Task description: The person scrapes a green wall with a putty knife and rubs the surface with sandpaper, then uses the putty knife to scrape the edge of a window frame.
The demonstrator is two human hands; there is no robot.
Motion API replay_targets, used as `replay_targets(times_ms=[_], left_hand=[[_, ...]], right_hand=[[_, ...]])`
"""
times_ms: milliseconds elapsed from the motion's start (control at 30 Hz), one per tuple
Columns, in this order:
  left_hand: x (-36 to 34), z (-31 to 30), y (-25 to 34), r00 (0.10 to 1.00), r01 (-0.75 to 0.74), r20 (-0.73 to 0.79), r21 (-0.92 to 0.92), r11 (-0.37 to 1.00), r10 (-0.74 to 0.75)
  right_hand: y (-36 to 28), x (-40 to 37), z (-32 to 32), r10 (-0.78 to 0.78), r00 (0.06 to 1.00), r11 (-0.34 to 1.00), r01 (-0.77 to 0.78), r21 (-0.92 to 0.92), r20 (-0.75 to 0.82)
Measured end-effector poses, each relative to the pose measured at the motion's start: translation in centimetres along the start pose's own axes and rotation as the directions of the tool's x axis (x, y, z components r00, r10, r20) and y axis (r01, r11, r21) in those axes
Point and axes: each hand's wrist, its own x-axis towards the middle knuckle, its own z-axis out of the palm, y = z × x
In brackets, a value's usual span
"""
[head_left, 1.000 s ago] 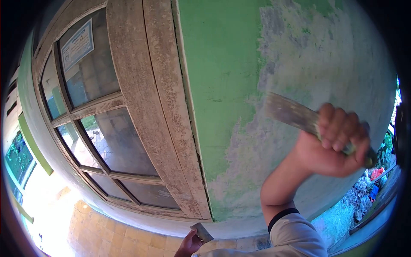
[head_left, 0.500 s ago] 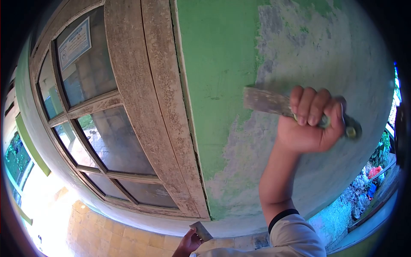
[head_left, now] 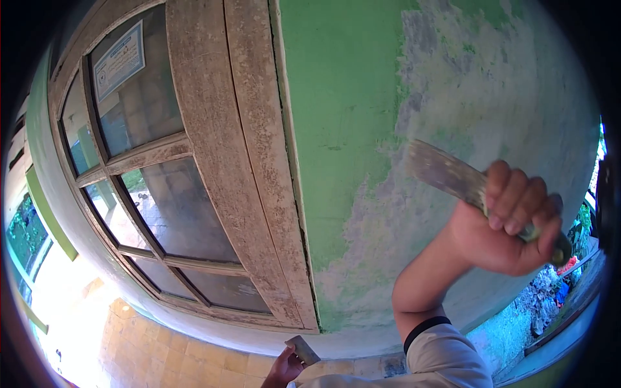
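My right hand [head_left: 508, 223] is closed round the green handle of a putty knife [head_left: 449, 173]. Its wide, worn metal blade points up and left over the stripped grey patch [head_left: 491, 97] of the wall, just right of the ragged edge of the green paint [head_left: 343, 90]. The blade tip is slightly blurred. Low in the view, my left hand [head_left: 284, 368] pinches a small flat grey rectangular plate [head_left: 303, 350] between thumb and fingers, away from the wall's scraped area.
A weathered wooden window frame [head_left: 210, 110] with several glass panes borders the painted wall on the left. One pane carries a paper notice [head_left: 121, 60]. Below runs a yellowish tiled floor [head_left: 174, 343]. Plants and a red object [head_left: 568, 265] show at the far right.
My right hand has moved right and down with the putty knife, drawing the blade from the green paint edge onto the stripped patch. My left hand has hardly moved.
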Motion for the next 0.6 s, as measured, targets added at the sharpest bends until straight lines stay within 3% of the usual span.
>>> replay_targets(times_ms=[67, 100, 133, 233, 367, 500, 600], left_hand=[[0.4, -1.0, -0.1, 1.0, 0.007, -0.001, -0.002, 1.0, -0.007], [0.3, -0.9, -0.2, 1.0, 0.017, -0.004, 0.002, 1.0, -0.017], [0.2, -0.8, -0.2, 1.0, 0.021, -0.005, 0.004, 1.0, -0.021], [-0.1, 0.0, -0.1, 1.0, 0.011, -0.011, 0.027, 1.0, -0.011], [0.4, 0.0, -0.1, 1.0, 0.023, 0.007, 0.011, 1.0, -0.023], [0.5, -0.6, -0.1, 1.0, 0.028, 0.013, 0.036, 0.999, -0.028], [0.4, -0.2, 0.0, 1.0, 0.022, 0.016, 0.037, 0.999, -0.023]], right_hand=[[0.2, -0.2, -0.5, -0.033, 0.999, 0.998, 0.034, -0.051, 0.019], [1.9, -0.5, -0.7, 0.064, 0.997, 0.992, -0.069, -0.107, -0.047], [1.9, -0.7, -0.4, 0.064, 0.997, 0.991, -0.069, -0.111, -0.048], [1.3, -0.6, 0.3, 0.073, 0.994, 0.997, -0.07, 0.03, -0.082], [-1.2, 0.2, 0.3, -0.032, 0.999, 0.999, 0.032, 0.023, 0.014], [2.1, -0.3, -0.4, 0.104, 0.994, 0.994, -0.105, -0.023, -0.02], [1.0, -0.1, -0.6, 0.068, 0.998, 0.997, -0.067, 0.027, -0.017]])
